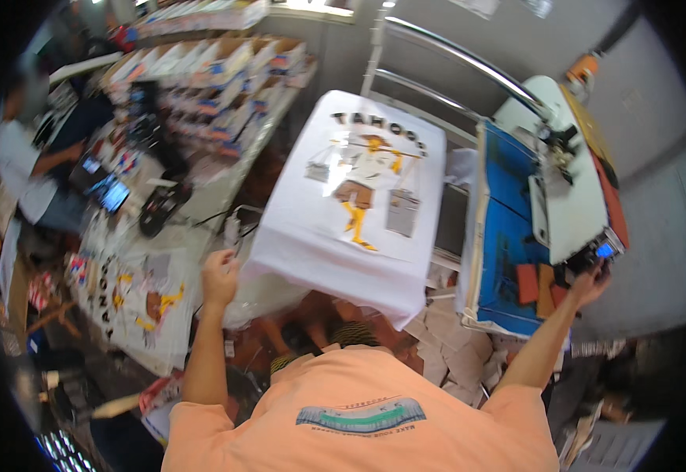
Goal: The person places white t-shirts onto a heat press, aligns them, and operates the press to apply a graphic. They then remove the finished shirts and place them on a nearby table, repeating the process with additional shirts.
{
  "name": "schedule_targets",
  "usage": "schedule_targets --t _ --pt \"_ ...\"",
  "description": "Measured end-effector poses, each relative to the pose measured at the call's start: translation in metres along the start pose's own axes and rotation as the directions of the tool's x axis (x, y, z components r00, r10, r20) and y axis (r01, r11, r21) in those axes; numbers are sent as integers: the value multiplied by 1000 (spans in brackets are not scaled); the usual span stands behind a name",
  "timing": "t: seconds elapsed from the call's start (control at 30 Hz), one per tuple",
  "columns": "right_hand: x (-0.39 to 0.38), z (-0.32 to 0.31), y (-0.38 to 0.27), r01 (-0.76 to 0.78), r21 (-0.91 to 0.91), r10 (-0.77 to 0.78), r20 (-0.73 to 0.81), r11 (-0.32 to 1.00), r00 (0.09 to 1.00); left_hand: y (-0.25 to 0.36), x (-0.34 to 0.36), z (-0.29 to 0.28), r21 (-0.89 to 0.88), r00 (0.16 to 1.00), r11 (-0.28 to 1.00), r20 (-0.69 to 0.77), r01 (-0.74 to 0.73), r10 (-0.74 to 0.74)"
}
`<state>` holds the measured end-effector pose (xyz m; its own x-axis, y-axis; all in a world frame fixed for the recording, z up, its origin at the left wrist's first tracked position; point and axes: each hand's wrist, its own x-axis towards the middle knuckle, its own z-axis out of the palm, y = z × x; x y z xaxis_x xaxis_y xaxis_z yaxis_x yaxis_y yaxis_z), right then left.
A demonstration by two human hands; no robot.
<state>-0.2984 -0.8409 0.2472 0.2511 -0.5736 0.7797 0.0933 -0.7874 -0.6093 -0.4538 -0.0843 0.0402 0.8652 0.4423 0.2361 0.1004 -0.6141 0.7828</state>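
A white T-shirt (280, 236) lies spread over a flat board in front of me. Its print (356, 177) shows a figure in a hat carrying loads on a shoulder pole, under dark lettering. My left hand (219, 277) is just off the shirt's near left corner, its fingers loosely curled with nothing visible in them. Far to the right, my right hand (589, 287) grips the lower edge of a control box (604, 248) with a lit blue display. That box sits at the near end of a machine with a white top cover (583, 212).
Right of the shirt is a blue-lined tray (508, 204) with reddish-brown blocks (527, 283). A metal rail (461, 51) crosses behind. At left, a person (28, 173) is by a cluttered table with a printed transparent sheet (142, 295). Stacked bins (225, 86) stand beyond. Paper sheets (453, 346) litter the floor.
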Motion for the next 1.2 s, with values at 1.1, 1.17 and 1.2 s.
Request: schedule_targets --t 1.1,1.17,1.2 --pt "-131 87 -182 -609 630 -265 767 482 584 130 -21 -65 -998 996 -64 8 3 -89" --pt "-82 83 -260 -635 772 -388 588 8 710 160 -81 -84 -983 982 -180 11 -24 -190" --pt "-73 80 -307 -709 704 -359 653 -37 667 166 -118 -104 -972 965 -220 -18 -78 -263"
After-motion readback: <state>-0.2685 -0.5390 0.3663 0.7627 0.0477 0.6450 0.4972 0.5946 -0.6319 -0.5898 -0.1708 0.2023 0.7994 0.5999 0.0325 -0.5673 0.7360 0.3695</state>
